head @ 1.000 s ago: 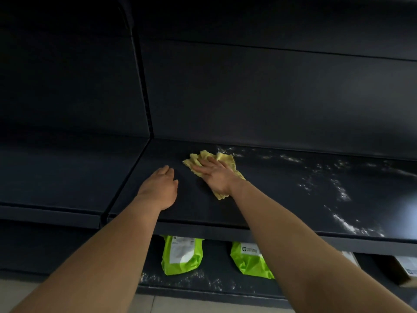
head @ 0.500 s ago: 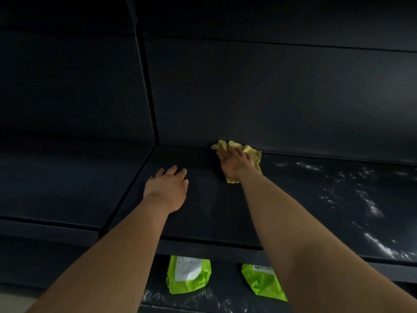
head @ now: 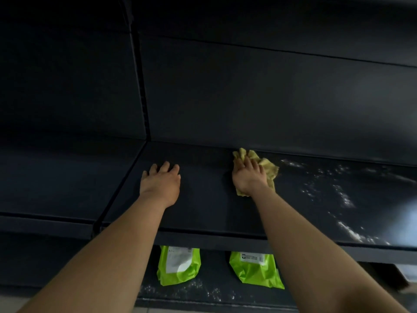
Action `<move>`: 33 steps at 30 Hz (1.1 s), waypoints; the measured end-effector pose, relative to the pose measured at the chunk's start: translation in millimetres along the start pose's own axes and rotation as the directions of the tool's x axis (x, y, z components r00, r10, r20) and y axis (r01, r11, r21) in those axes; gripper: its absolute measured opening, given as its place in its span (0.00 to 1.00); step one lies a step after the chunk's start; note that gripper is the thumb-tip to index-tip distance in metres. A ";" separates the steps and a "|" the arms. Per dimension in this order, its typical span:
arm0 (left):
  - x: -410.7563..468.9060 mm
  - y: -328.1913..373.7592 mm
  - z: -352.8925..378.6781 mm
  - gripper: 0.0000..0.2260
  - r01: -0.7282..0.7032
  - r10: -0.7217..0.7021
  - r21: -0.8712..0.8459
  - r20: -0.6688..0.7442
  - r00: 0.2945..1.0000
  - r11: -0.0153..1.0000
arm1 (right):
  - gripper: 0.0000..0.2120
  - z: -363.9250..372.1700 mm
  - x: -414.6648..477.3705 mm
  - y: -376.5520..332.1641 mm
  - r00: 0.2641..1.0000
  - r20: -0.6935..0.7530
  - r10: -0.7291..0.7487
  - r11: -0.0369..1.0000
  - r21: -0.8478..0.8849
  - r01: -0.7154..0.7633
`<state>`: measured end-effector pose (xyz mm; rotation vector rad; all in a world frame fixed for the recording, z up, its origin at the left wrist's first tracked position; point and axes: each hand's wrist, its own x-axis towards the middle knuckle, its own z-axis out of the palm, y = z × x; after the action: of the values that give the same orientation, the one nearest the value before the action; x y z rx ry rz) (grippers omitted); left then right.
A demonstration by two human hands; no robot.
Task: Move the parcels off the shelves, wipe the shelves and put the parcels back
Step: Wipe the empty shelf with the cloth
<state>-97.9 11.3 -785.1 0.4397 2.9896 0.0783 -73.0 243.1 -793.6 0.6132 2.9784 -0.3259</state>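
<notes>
From the head view, the wiping step is in hand. The right hand (head: pixel 249 177) lies flat on a crumpled yellow cloth (head: pixel 268 168), fingers stretched out and pressing it down near the back edge of the dark shelf (head: pixel 203 213), about midway along. The left hand (head: pixel 161 184) rests released, palm down with fingers spread, on bare shelf closer to the left corner, holding nothing; it looks like a brace.

Left of the cloth the surface looks clean. To the right, white dust (head: pixel 343 195) streaks the shelf toward its front edge. I judge the next move calls for sweeping the cloth rightward over that patch.

Two green parcels (head: pixel 179 265) (head: pixel 256 271) lie on the lower shelf (head: pixel 203 294), near its front edge, with dust specks around them. That shelf looks unwiped, and no parcels are back on the upper one yet.
</notes>
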 end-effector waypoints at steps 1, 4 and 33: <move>-0.2 0.9 -1.4 0.22 0.007 -0.007 -0.002 0.017 1.000 1.000 | 0.27 2.0 -6.4 -4.5 1.000 0.003 -0.016 1.000 0.002 0.016; -2.1 10.0 -10.6 0.23 0.019 -0.016 -0.031 0.108 0.994 0.999 | 0.27 4.4 -24.3 -8.3 0.999 -0.012 -0.037 0.999 0.004 0.037; -56.8 116.6 16.2 0.25 -0.098 0.099 -0.075 0.007 0.995 0.992 | 0.27 -7.1 -121.7 128.6 0.979 -0.173 -0.109 0.994 0.004 0.112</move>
<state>-8.8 106.9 -786.9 0.5772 2.9415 0.1948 89.6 313.7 -796.1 0.5023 3.1865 -0.3166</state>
